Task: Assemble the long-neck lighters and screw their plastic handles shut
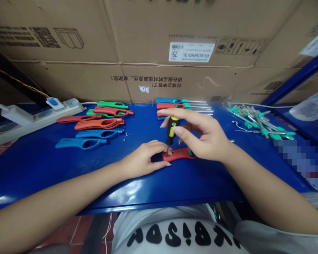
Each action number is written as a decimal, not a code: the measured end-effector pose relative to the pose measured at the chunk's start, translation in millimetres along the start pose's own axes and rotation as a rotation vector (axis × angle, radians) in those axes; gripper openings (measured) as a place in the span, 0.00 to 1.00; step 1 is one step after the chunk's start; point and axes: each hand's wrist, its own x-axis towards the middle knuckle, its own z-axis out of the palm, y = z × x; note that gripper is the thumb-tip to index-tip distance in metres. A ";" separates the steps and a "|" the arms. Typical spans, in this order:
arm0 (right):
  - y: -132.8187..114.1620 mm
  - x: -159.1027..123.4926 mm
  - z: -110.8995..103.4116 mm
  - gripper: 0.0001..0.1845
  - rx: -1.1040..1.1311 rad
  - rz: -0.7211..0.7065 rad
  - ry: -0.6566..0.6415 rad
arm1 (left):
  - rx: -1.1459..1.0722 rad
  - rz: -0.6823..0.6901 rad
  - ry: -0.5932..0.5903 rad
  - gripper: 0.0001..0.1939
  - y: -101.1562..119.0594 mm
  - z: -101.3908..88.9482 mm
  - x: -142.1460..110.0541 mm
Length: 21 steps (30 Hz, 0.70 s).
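My right hand [201, 132] grips a black and yellow screwdriver [172, 128] held nearly upright. Its tip meets the left end of a red lighter [178, 154] lying flat on the blue table. My left hand [148, 158] pinches that same end, thumb on the near side and fingers on the far side. Part of the lighter's right end is hidden behind my right hand. A few small screws [125, 136] lie on the table to the left, beside blue plastic lighter casings [81, 143].
Red casings [99, 123] and green ones [112, 104] lie back left, near a white power strip [50, 114]. Behind my right hand are lighters with metal tubes [198, 105]. Loose tubes with green parts [262, 121] are piled at right. A cardboard box [145, 42] walls the back.
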 end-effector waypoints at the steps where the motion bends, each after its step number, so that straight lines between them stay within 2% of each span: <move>1: 0.1 -0.2 0.1 0.18 -0.038 -0.023 0.025 | 0.004 0.005 0.001 0.12 -0.1 -0.2 0.0; 4: -0.6 -1.1 0.3 0.18 -0.184 -0.109 0.098 | 0.007 0.015 0.003 0.12 -0.3 -0.5 -0.1; 9: -4.0 -1.7 0.4 0.19 -0.002 -0.023 0.039 | 0.004 -0.001 0.004 0.13 -0.4 -0.1 -0.2; 13: -2.3 -2.4 0.0 0.17 -0.212 -0.165 0.133 | 0.016 0.015 0.012 0.13 -1.4 0.9 -0.6; 15: -2.9 -1.4 -0.5 0.16 -0.264 -0.188 0.121 | 0.022 0.018 0.017 0.12 -1.5 1.0 -0.6; 19: -6.3 2.3 -1.5 0.19 -0.058 -0.110 0.041 | 0.007 -0.008 0.004 0.13 -0.6 0.2 -0.4; 21: -5.7 2.5 -2.0 0.16 -0.030 -0.104 0.062 | 0.001 -0.015 -0.003 0.13 -0.4 0.0 -0.2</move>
